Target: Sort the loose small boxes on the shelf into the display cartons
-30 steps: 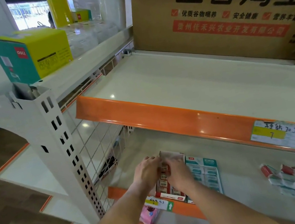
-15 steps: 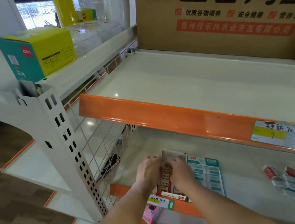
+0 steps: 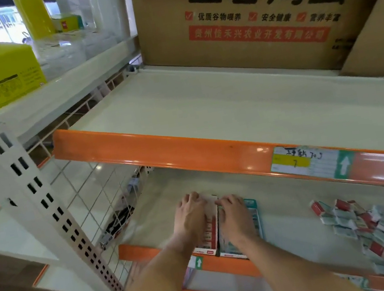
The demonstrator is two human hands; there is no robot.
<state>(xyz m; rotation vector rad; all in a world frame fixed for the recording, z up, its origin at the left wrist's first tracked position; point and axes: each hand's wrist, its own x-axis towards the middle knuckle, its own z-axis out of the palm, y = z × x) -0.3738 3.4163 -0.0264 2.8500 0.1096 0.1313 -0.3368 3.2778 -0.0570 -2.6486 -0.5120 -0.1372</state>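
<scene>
The loose red-and-white small paperboard boxes (image 3: pixel 378 233) lie heaped on the cream metal shelf (image 3: pixel 286 208), well right of the red-printed open display carton (image 3: pixel 209 229). They look light, stiff-walled and crushable, so pinch each across its long faces. The left hand (image 3: pixel 191 218) and right hand (image 3: pixel 234 215) rest on the cartons; whether either grasps anything cannot be told.

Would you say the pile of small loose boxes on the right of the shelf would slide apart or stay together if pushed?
The pile of small boxes lies jumbled, so a push would probably scatter it. Each looks small, flat and cardboard: likely light, unlikely to roll. The shelf looks smooth, so they may slide.
</scene>
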